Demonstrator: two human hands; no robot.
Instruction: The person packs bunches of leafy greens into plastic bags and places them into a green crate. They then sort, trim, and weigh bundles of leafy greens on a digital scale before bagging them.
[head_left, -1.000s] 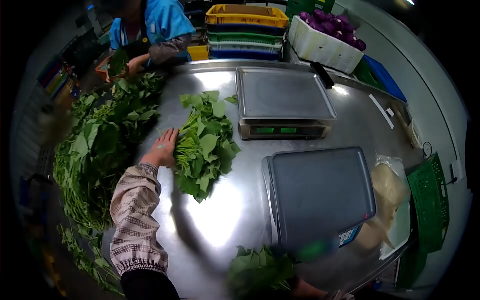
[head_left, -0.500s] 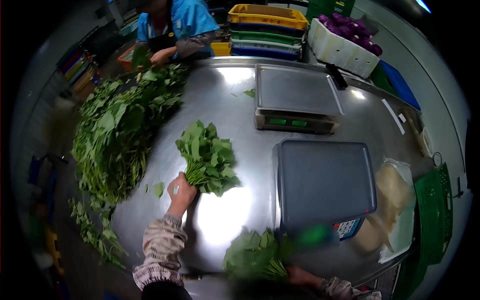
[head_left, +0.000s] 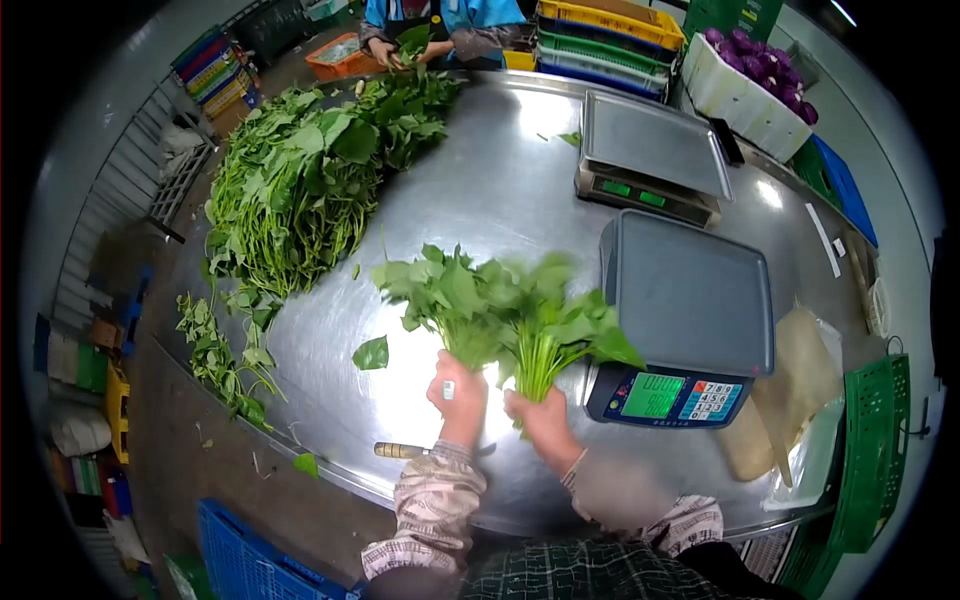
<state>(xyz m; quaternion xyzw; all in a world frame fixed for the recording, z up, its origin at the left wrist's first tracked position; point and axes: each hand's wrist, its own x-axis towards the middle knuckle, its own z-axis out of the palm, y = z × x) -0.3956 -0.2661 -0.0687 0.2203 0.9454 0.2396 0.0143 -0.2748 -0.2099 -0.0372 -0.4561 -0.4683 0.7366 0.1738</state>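
Observation:
My left hand (head_left: 460, 402) is closed around the stems of a bunch of leafy greens (head_left: 440, 292), held over the steel table (head_left: 320, 370). Close beside it, my right hand (head_left: 545, 422) grips the stems of another leafy bunch (head_left: 575, 325). The leaves of both bunches point away from me and meet in the middle, partly blurred. A knife with a wooden handle (head_left: 400, 450) lies by my left wrist, its blade mostly hidden under my arm. One loose leaf (head_left: 371, 353) rests left of my left hand.
A large heap of greens (head_left: 290, 190) covers the table's left side. To the right stands a digital scale (head_left: 690, 290), with a second scale (head_left: 655, 145) behind it. A co-worker (head_left: 440, 30) handles leaves at the far edge. Purple vegetables (head_left: 760, 65) fill a white box.
My right hand has come up from the lower right edge, bringing its bunch beside the one in my left hand. The whole view has shifted, and the near scale's display now shows.

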